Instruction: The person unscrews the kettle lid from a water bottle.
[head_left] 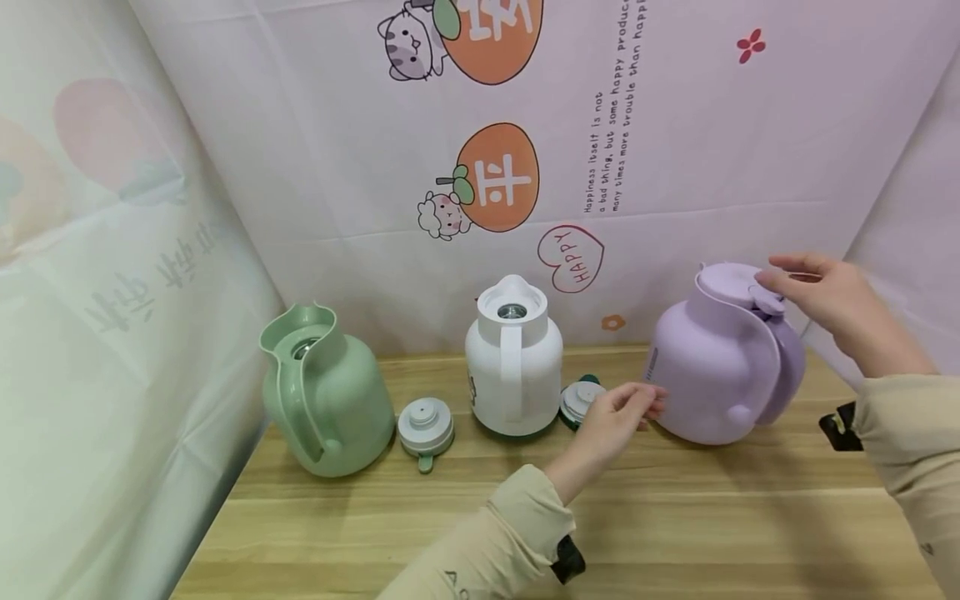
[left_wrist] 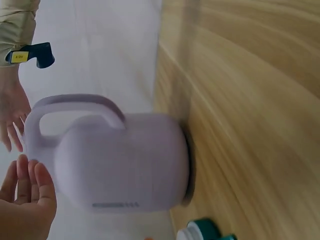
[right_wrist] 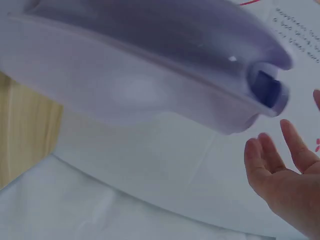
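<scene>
A lilac thermos jug stands upright at the right of the table with its lid on. My right hand is at the lid's rear tab, fingers extended; the right wrist view shows a gap between the fingertips and the jug. My left hand hovers left of the jug's body with loosely bent fingers and nothing in them. In the left wrist view that hand appears beside the jug's upper part. The jug's handle is free of both hands.
A white thermos jug and a green one stand lidless to the left. One grey stopper lies between them; another stopper lies behind my left hand. A printed cloth hangs behind the wooden table.
</scene>
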